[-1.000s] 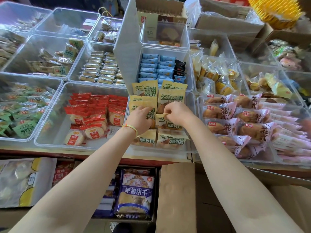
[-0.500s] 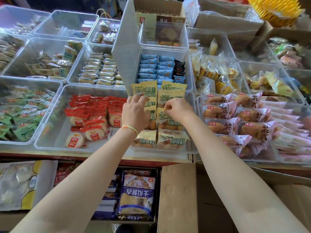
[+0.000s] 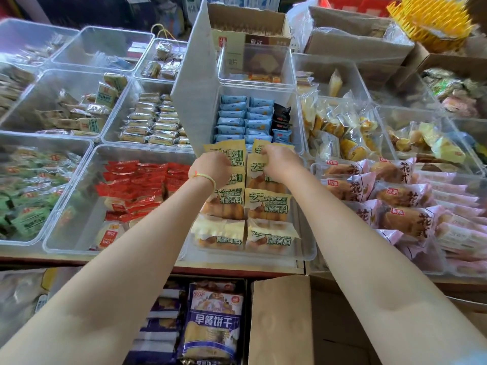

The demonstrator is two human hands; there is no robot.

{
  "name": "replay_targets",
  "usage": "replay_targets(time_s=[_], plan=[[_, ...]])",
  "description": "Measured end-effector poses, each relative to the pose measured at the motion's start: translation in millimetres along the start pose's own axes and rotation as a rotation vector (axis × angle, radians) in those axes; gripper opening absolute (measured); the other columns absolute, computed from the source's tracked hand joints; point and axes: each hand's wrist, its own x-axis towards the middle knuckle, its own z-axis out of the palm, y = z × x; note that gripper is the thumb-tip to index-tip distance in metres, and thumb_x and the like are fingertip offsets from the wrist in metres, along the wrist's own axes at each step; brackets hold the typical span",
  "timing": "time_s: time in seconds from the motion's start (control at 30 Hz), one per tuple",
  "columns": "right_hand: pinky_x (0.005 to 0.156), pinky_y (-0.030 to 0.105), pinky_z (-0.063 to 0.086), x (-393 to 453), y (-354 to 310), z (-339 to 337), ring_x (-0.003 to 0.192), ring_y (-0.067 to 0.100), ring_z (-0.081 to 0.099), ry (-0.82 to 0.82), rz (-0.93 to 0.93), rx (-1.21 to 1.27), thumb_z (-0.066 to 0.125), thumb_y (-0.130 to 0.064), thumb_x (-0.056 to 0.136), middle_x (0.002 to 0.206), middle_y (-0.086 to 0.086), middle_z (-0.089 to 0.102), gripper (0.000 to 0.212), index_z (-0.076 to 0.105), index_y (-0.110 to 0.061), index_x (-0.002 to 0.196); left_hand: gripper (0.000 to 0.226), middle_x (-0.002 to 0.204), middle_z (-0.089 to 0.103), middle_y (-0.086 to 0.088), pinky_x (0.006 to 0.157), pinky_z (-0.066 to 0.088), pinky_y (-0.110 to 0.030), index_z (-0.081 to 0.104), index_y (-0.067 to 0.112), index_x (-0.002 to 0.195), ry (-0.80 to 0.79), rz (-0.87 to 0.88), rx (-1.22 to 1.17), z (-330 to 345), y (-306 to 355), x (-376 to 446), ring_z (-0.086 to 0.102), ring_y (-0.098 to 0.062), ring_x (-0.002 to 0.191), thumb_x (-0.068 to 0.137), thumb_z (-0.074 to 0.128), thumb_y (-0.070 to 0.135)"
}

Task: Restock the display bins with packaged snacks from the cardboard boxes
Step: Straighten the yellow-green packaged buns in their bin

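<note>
A clear display bin point(image 3: 307, 248) in front of me holds two columns of yellow-and-green snack packets point(image 3: 267, 206). My left hand point(image 3: 212, 168), with a yellow band on the wrist, rests with curled fingers on the far packets of the left column. My right hand point(image 3: 280, 160) pinches the top edge of a far packet in the right column. An open cardboard box point(image 3: 279, 320) stands below the counter edge at my right forearm; its inside is hidden.
Clear bins surround the middle one: red packets point(image 3: 131, 185) to the left, green packets point(image 3: 23, 196) far left, pink-wrapped pastries point(image 3: 395, 201) to the right, blue packets point(image 3: 245, 117) behind. A white divider panel point(image 3: 195, 88) stands upright. A blue biscuit bag point(image 3: 213, 325) lies below.
Both hands have moved away from me along the columns, from the middle packets to the far end of the bin. The camera has shifted slightly.
</note>
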Motion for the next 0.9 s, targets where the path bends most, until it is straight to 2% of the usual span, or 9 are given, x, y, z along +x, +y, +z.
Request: replay_targets(time_s=[0.07, 0.13, 0.27, 0.37, 0.5, 0.6, 0.7, 0.8, 0.9], plan=[[0.079, 0.034, 0.049, 4.4, 0.8, 4.9, 0.114, 0.031, 0.058, -0.052, 0.007, -0.053, 0.058, -0.002, 0.089, 0.128, 0.009, 0.061, 0.047, 0.059, -0.022, 0.132, 0.018, 0.093, 0.067, -0.003, 0.078, 0.054, -0.033, 0.073, 0.016, 0.089, -0.062, -0.006, 0.048, 1.7, 0.3, 5.6, 0.063, -0.024, 0.09, 0.088, 0.055, 0.017], [0.07, 0.032, 0.044, 3.5, 0.2, 4.3, 0.103, 0.029, 0.062, -0.043, -0.008, -0.095, 0.058, -0.001, 0.089, 0.118, 0.008, 0.064, 0.036, 0.066, -0.019, 0.12, 0.02, 0.082, 0.061, -0.003, 0.069, 0.048, -0.03, 0.063, 0.016, 0.074, -0.058, -0.004, 0.065, 3.5, 0.3, 11.8, 0.057, -0.023, 0.081, 0.091, 0.056, 0.022], [0.062, 0.03, 0.043, -3.7, -2.8, -3.7, 0.087, 0.027, 0.062, -0.104, -0.05, -0.147, 0.059, -0.004, 0.087, 0.098, 0.006, 0.065, 0.021, 0.069, -0.015, 0.102, 0.022, 0.078, 0.057, -0.003, 0.066, 0.042, -0.029, 0.062, 0.018, 0.073, -0.008, -0.004, 0.025, 5.4, 1.5, 19.9, 0.056, -0.023, 0.078, 0.094, 0.058, 0.024], [0.066, 0.031, 0.048, -8.9, -5.4, -2.6, 0.089, 0.027, 0.063, -0.142, -0.048, -0.14, 0.062, -0.007, 0.086, 0.101, 0.004, 0.067, 0.026, 0.068, -0.017, 0.108, 0.022, 0.076, 0.057, -0.002, 0.065, 0.043, -0.029, 0.063, 0.017, 0.073, 0.021, -0.005, -0.006, 7.8, 2.0, 18.2, 0.054, -0.022, 0.074, 0.094, 0.058, 0.023], [0.083, 0.037, 0.053, -13.1, -3.7, 6.8, 0.11, 0.028, 0.061, -0.098, -0.042, -0.064, 0.06, -0.004, 0.089, 0.122, 0.004, 0.064, 0.047, 0.062, -0.024, 0.131, 0.026, 0.073, 0.059, -0.002, 0.07, 0.052, -0.031, 0.063, 0.014, 0.068, 0.01, 0.008, -0.02, 10.0, -3.0, 14.4, 0.059, -0.025, 0.075, 0.092, 0.059, 0.021], [0.085, 0.037, 0.053, -14.0, -3.5, 6.3, 0.111, 0.027, 0.061, -0.085, -0.041, -0.021, 0.063, -0.007, 0.089, 0.122, 0.002, 0.065, 0.045, 0.062, -0.027, 0.13, 0.033, 0.066, 0.053, 0.002, 0.064, 0.045, -0.029, 0.054, 0.018, 0.059, -0.009, -0.007, -0.02, 10.5, -6.2, 12.4, 0.059, -0.025, 0.075, 0.092, 0.059, 0.021], [0.079, 0.034, 0.046, -13.5, -3.8, -0.2, 0.101, 0.025, 0.061, -0.08, -0.041, -0.035, 0.073, -0.025, 0.087, 0.112, 0.001, 0.066, 0.029, 0.066, -0.023, 0.114, 0.021, 0.079, 0.062, -0.002, 0.067, 0.046, -0.03, 0.068, 0.015, 0.076, -0.015, 0.014, -0.035, 7.2, -4.4, 11.4, 0.061, -0.026, 0.084, 0.091, 0.055, 0.02], [0.081, 0.034, 0.047, -15.1, -5.4, -9.5, 0.1, 0.023, 0.06, -0.096, -0.054, -0.043, 0.076, -0.034, 0.085, 0.11, 0.0, 0.065, 0.032, 0.066, -0.023, 0.114, 0.027, 0.11, 0.07, -0.001, 0.085, 0.055, -0.035, 0.075, 0.02, 0.108, 0.032, 0.062, -0.121, 1.4, -3.2, 9.0, 0.065, -0.023, 0.097, 0.091, 0.053, 0.018], [0.085, 0.037, 0.053, -15.9, -2.8, -20.7, 0.097, 0.019, 0.062, -0.077, -0.056, 0.059, 0.071, -0.044, 0.087, 0.104, -0.003, 0.067, 0.027, 0.071, -0.023, 0.104, 0.027, 0.103, 0.073, -0.001, 0.078, 0.059, -0.037, 0.076, 0.018, 0.102, 0.134, 0.112, -0.23, -5.5, 0.6, 6.1, 0.069, -0.021, 0.081, 0.09, 0.052, 0.016]])
